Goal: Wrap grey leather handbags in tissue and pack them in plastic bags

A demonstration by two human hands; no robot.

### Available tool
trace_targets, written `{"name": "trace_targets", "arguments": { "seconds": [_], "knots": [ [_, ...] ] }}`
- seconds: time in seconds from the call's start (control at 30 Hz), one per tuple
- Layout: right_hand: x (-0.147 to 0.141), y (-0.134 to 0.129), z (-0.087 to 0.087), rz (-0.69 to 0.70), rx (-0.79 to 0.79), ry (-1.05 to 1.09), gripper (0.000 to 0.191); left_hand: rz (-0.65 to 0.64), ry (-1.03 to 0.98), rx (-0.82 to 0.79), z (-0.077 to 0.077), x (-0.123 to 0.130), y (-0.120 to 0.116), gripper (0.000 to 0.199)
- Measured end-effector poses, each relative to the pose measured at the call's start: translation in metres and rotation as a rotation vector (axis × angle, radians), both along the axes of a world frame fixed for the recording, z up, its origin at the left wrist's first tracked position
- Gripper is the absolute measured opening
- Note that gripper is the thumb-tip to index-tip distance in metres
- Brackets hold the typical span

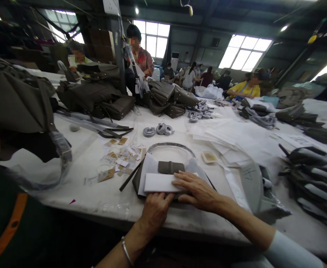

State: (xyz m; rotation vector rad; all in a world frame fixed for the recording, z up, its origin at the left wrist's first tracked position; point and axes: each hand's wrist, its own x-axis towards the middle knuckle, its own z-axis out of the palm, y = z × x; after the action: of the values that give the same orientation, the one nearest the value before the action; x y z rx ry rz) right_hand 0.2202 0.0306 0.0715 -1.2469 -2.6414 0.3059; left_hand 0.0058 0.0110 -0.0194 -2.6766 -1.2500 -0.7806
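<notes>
Nearest the camera, a silver bracelet (pixel 126 251) is worn above the left hand (pixel 155 208). Beyond it, a pale, scuffed table (pixel 79 167) is strewn with small packets (pixel 107 174), coiled straps (pixel 149 131) and white sheets (pixel 219 137); the dim hall is lit by tall windows (pixel 244 52), and co-workers are seen behind. On a round grey piece (pixel 245 190), a handwritten mark, perhaps "A" or "4", cannot be read surely. At the table's near edge a dark olive-grey bag (pixel 137 184) is laid, its wrapped handle (pixel 171 144) arched away, white paper (pixel 151 165) and a small folded piece (pixel 170 167) on top. A white slab (pixel 158 183) is covered at its right end by the right hand (pixel 198 190), fingers spread loosely; its near edge is touched by the left fingers, whether gripped cannot be told.
</notes>
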Motion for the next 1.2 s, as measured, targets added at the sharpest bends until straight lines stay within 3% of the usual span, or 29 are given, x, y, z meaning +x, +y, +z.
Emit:
{"name": "trace_targets", "arguments": {
  "seconds": [0.1, 0.33, 0.47, 0.57, 0.77, 0.9, 1.03, 1.1, 1.2],
  "knots": [
    [-0.003, 0.002, 0.0, -0.029, -0.047, -0.015, 0.045, -0.03, -0.032, 0.037, 0.0, -0.001, 0.002, 0.042],
    [-0.014, -0.002, 0.022, -0.25, -0.135, 0.107, 0.037, -0.153, -0.065, 0.143, 0.003, -0.01, 0.0, 0.044],
    [-0.022, -0.028, 0.004, -0.186, 0.034, -0.029, 0.046, -0.138, -0.054, 0.076, 0.002, -0.011, -0.005, 0.046],
    [-0.028, -0.044, -0.012, -0.222, 0.13, -0.192, 0.055, -0.122, -0.026, 0.019, -0.002, -0.009, -0.007, 0.041],
    [-0.031, -0.05, -0.02, -0.234, 0.106, -0.217, 0.052, -0.115, -0.099, 0.091, -0.006, -0.012, -0.006, 0.034],
    [-0.034, -0.055, -0.031, -0.296, 0.158, -0.206, 0.053, -0.212, -0.181, 0.199, 0.009, -0.027, -0.018, 0.038],
    [-0.038, -0.061, -0.039, -0.308, 0.198, -0.158, 0.052, -0.274, -0.275, 0.198, 0.046, -0.03, -0.021, 0.031],
    [-0.037, -0.06, -0.037, -0.306, 0.18, -0.123, 0.05, -0.262, -0.181, 0.19, 0.058, -0.02, -0.011, 0.033],
    [-0.032, -0.057, -0.032, -0.298, 0.155, -0.069, 0.049, -0.251, 0.025, 0.187, 0.05, -0.001, 0.013, 0.041]
  ]
}}
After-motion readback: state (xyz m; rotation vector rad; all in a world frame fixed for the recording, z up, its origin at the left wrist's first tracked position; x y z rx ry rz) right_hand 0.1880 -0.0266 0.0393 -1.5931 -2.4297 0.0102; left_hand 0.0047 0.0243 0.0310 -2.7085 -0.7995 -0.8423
